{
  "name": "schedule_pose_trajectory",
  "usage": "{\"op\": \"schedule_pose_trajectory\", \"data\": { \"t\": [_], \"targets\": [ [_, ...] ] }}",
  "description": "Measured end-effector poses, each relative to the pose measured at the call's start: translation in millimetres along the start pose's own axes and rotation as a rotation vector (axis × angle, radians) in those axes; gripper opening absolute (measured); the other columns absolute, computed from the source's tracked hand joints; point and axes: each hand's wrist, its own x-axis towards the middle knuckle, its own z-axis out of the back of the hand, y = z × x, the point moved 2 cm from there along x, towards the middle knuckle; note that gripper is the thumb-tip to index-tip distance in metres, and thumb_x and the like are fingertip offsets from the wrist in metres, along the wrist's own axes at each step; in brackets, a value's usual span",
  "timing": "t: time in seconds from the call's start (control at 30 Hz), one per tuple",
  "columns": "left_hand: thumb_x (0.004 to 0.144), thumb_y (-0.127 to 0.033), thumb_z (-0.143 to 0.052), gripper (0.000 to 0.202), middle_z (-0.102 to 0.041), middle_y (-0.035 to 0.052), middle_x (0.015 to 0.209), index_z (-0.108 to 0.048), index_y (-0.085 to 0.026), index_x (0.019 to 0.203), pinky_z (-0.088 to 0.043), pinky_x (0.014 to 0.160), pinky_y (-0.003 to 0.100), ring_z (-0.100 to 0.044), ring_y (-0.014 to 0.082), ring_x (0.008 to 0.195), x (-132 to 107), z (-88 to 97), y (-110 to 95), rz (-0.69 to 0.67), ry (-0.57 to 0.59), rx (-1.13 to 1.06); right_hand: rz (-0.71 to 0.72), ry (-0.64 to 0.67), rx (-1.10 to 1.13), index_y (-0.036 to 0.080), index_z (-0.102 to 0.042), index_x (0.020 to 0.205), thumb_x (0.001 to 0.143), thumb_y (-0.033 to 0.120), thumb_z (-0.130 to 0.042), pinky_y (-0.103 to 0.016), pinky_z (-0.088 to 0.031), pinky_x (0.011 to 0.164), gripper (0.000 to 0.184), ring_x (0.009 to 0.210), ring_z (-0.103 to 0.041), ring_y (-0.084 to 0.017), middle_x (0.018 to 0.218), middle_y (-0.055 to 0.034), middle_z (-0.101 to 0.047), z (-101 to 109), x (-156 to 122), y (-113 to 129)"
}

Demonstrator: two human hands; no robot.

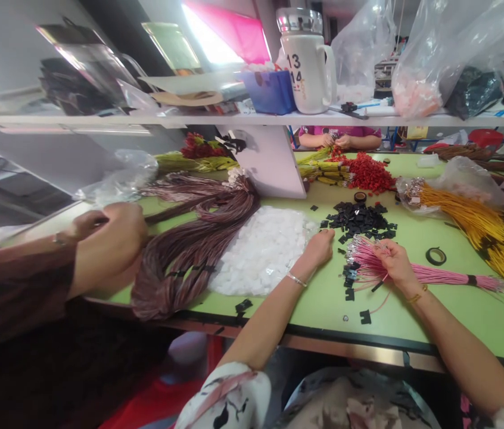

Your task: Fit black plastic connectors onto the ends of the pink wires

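My right hand (394, 263) is closed on pink wires (439, 274), near the silvery terminal ends of a bundle lying on the green table. Beside the pile of black plastic connectors (361, 218), my left hand (320, 246) has its fingers pinched together. What it holds, if anything, is too small to tell. A few loose connectors (365, 317) lie around the pink bundle. Under my left wrist's side lies a clear bag of white plastic pieces (265, 250).
A co-worker's hands (113, 238) are at the left by brown wire bundles (176, 262). Yellow wires (479, 220) and a black tape roll (436, 256) lie right. Red pieces (370, 173) lie behind, before another person. A shelf (216, 120) above carries a white mug (308, 71).
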Motion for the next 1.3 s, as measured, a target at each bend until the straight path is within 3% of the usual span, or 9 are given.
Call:
{"op": "schedule_pose_trajectory", "data": {
  "t": [0.13,0.23,0.37,0.57,0.7,0.83,1.0,1.17,1.3],
  "targets": [
    [0.076,-0.001,-0.046,0.046,-0.061,0.0131,0.109,-0.061,-0.014,0.117,-0.047,0.088,0.034,-0.058,0.0228,0.095,-6.7,1.6,-4.8,-0.084,-0.042,-0.094,-0.001,-0.004,-0.002,0.02,-0.055,0.069,0.076,0.056,-0.07,-0.026,-0.032,0.055,0.039,0.057,-0.037,-0.012,0.062,0.0034,-0.047,-0.5,1.3,-4.6],
    [0.072,-0.004,-0.054,0.049,-0.061,0.01,0.11,-0.063,-0.017,0.119,-0.048,0.088,0.033,-0.06,0.0221,0.095,-14.5,2.2,-11.9,-0.141,0.059,-0.145,0.007,-0.017,-0.018,0.021,-0.051,0.066,0.077,0.055,-0.07,-0.026,-0.031,0.055,0.041,0.058,-0.036,-0.012,0.061,0.0035,-0.044,-0.2,1.6,-7.4],
    [0.076,-0.01,-0.057,0.034,-0.06,0.0089,0.107,-0.068,-0.019,0.106,-0.047,0.09,0.033,-0.06,0.0224,0.094,-22.0,1.8,-16.2,-0.156,0.148,-0.099,-0.012,-0.015,-0.041,0.021,-0.048,0.063,0.08,0.055,-0.067,-0.026,-0.028,0.053,0.042,0.055,-0.032,-0.012,0.059,0.0041,-0.039,0.6,0.8,-9.0],
    [0.078,-0.007,-0.053,0.024,-0.058,0.0071,0.095,-0.065,-0.018,0.096,-0.046,0.081,0.033,-0.058,0.0202,0.083,-23.2,-0.7,-13.5,-0.158,0.135,-0.078,0.019,0.002,-0.079,0.02,-0.048,0.063,0.08,0.053,-0.067,-0.026,-0.031,0.056,0.042,0.06,-0.037,-0.013,0.062,0.0031,-0.042,0.8,0.0,-7.9],
    [0.075,-0.008,-0.059,0.01,-0.057,0.0047,0.085,-0.062,-0.017,0.078,-0.044,0.074,0.031,-0.055,0.0178,0.076,-22.3,2.2,-11.6,-0.077,0.092,-0.163,0.007,-0.002,-0.062,0.02,-0.049,0.063,0.08,0.052,-0.068,-0.026,-0.031,0.056,0.041,0.06,-0.037,-0.013,0.063,0.003,-0.044,0.8,0.0,-9.7],
    [0.076,-0.013,-0.065,0.008,-0.055,-0.0004,0.067,-0.058,-0.017,0.073,-0.044,0.064,0.027,-0.052,0.0134,0.065,-22.4,7.4,-17.5,0.106,-0.011,-0.523,-0.004,0.007,-0.041,0.02,-0.05,0.064,0.08,0.053,-0.069,-0.025,-0.032,0.055,0.041,0.059,-0.037,-0.012,0.062,0.0032,-0.044,0.8,-0.2,-11.2],
    [0.078,-0.016,-0.069,0.016,-0.062,0.0003,0.068,-0.063,-0.014,0.093,-0.049,0.059,0.022,-0.062,0.0105,0.061,-26.3,6.2,-44.7,0.29,0.096,-1.29,0.019,0.017,-0.052,0.019,-0.056,0.068,0.078,0.054,-0.071,-0.026,-0.036,0.056,0.039,0.059,-0.041,-0.013,0.063,0.0024,-0.049,0.7,-1.1,-6.7],
    [0.075,-0.009,-0.071,0.014,-0.063,-0.0001,0.067,-0.061,-0.012,0.084,-0.044,0.051,0.015,-0.059,0.0065,0.055,-32.8,2.7,-67.0,0.371,0.145,-1.551,0.034,0.007,-0.026,0.019,-0.064,0.076,0.077,0.051,-0.072,-0.027,-0.04,0.061,0.033,0.064,-0.048,-0.015,0.07,0.0003,-0.057,0.2,-0.7,-4.8],
    [0.075,-0.003,-0.069,0.016,-0.063,-0.0002,0.067,-0.059,-0.013,0.084,-0.053,0.062,0.018,-0.064,0.0075,0.061,-37.4,0.6,-71.7,0.431,0.149,-1.648,0.045,-0.033,-0.045,0.02,-0.058,0.066,0.077,0.049,-0.07,-0.027,-0.037,0.059,0.033,0.06,-0.044,-0.014,0.063,0.002,-0.051,1.5,0.3,-5.9]
  ]
}}
